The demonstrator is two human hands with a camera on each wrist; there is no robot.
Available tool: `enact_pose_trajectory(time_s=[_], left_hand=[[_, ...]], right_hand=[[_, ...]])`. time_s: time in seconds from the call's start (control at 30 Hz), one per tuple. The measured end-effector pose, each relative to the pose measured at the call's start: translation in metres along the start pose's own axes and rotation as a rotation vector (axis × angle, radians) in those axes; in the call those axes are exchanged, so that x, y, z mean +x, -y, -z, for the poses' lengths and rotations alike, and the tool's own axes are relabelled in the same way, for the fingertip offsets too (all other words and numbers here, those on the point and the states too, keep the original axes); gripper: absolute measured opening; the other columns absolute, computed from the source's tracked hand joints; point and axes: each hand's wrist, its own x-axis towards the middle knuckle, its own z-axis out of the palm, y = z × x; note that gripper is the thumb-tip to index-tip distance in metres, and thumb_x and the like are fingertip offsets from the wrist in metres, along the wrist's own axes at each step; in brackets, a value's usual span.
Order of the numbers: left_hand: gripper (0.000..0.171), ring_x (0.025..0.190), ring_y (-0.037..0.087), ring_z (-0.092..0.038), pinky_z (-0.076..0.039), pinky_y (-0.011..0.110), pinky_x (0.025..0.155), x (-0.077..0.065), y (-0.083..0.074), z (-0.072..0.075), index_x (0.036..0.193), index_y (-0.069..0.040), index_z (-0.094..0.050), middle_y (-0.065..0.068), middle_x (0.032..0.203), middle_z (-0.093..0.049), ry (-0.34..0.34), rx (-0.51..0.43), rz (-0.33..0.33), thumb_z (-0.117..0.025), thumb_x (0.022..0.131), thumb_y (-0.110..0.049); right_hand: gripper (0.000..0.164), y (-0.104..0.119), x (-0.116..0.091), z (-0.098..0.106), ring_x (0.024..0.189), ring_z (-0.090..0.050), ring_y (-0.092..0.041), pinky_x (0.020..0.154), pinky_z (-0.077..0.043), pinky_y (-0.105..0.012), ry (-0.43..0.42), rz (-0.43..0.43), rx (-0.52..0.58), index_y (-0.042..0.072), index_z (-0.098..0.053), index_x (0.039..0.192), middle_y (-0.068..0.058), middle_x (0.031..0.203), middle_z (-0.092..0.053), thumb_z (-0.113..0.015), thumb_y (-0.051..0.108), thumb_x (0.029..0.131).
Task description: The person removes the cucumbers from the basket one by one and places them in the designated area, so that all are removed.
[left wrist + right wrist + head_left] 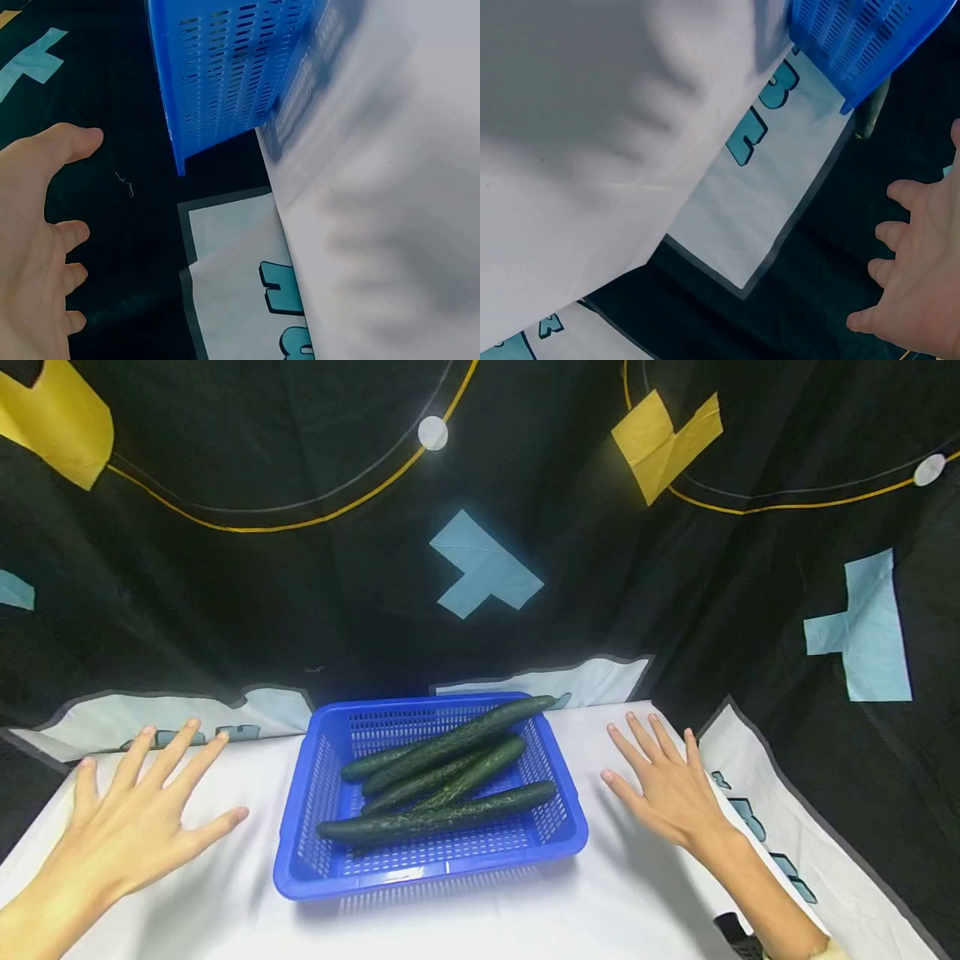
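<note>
A blue perforated plastic basket stands on the white table between my hands. Several long dark green cucumbers lie in it, some across one another. One cucumber leans on the basket's back right corner, its tip past the rim. To the basket's left, my left hand is held with fingers spread, palm down, touching nothing. On the other side my right hand is likewise spread and apart from the basket. Both wrist views show the basket's side wall beyond the fingers.
White cloth covers the tabletop, with hand shadows on it. A black curtain with yellow and light blue shapes hangs behind the table's back edge. Near my right forearm a small black object sits at the table's front right.
</note>
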Motion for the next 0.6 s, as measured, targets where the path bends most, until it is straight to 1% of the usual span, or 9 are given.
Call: enact_pose_trajectory(time_s=[0.17, 0.23, 0.27, 0.4, 0.47, 0.6], left_hand=[[0.100, 0.143, 0.054, 0.009, 0.020, 0.073, 0.101, -0.007, -0.001, 0.004, 0.158, -0.013, -0.024, 0.027, 0.160, -0.015, -0.018, -0.017, -0.020, -0.059, 0.084, -0.071], [0.098, 0.144, 0.054, 0.007, 0.018, 0.074, 0.102, -0.009, -0.002, 0.006, 0.158, -0.014, -0.026, 0.026, 0.160, -0.017, -0.030, -0.027, -0.032, -0.060, 0.084, -0.069], [0.097, 0.144, 0.054, 0.007, 0.016, 0.075, 0.102, -0.010, -0.003, 0.007, 0.158, -0.014, -0.025, 0.026, 0.160, -0.016, -0.030, -0.033, -0.037, -0.060, 0.085, -0.068], [0.092, 0.143, 0.055, -0.004, 0.010, 0.077, 0.104, -0.010, -0.010, 0.009, 0.156, -0.015, -0.029, 0.024, 0.160, -0.020, -0.049, -0.084, -0.066, -0.067, 0.085, -0.059], [0.088, 0.142, 0.056, -0.010, 0.002, 0.079, 0.104, -0.009, -0.014, 0.009, 0.155, -0.015, -0.031, 0.025, 0.159, -0.022, -0.057, -0.127, -0.090, -0.071, 0.085, -0.051], [0.080, 0.134, 0.056, -0.028, -0.020, 0.079, 0.098, -0.007, -0.024, 0.010, 0.152, -0.014, -0.037, 0.025, 0.153, -0.032, -0.079, -0.218, -0.139, -0.076, 0.085, -0.035]], right_hand=[[0.067, 0.003, 0.000, 0.000, 0.149, -0.013, -0.038, 0.113, 0.002, -0.067, -0.013, 0.013, 0.014, 0.015, -0.041, 0.153, -0.016, 0.160, -0.028, -0.047, 0.054, 0.099], [0.065, 0.005, 0.000, 0.000, 0.149, -0.015, -0.040, 0.113, 0.001, -0.067, -0.022, 0.018, 0.027, 0.014, -0.042, 0.153, -0.018, 0.160, -0.028, -0.047, 0.052, 0.100], [0.064, 0.006, 0.000, 0.000, 0.148, -0.016, -0.040, 0.113, 0.000, -0.068, -0.026, 0.020, 0.035, 0.014, -0.042, 0.153, -0.018, 0.160, -0.029, -0.048, 0.051, 0.100], [0.060, 0.009, 0.001, 0.001, 0.147, -0.019, -0.042, 0.113, -0.004, -0.067, -0.037, 0.033, 0.095, 0.012, -0.043, 0.151, -0.020, 0.159, -0.029, -0.048, 0.045, 0.102], [0.058, 0.011, 0.002, 0.001, 0.146, -0.021, -0.043, 0.113, -0.009, -0.067, -0.030, 0.036, 0.138, 0.011, -0.043, 0.151, -0.020, 0.159, -0.030, -0.049, 0.043, 0.102], [0.055, 0.015, 0.005, 0.000, 0.143, -0.027, -0.044, 0.110, -0.023, -0.067, 0.006, 0.029, 0.257, 0.011, -0.044, 0.150, -0.019, 0.158, -0.031, -0.050, 0.039, 0.103]])
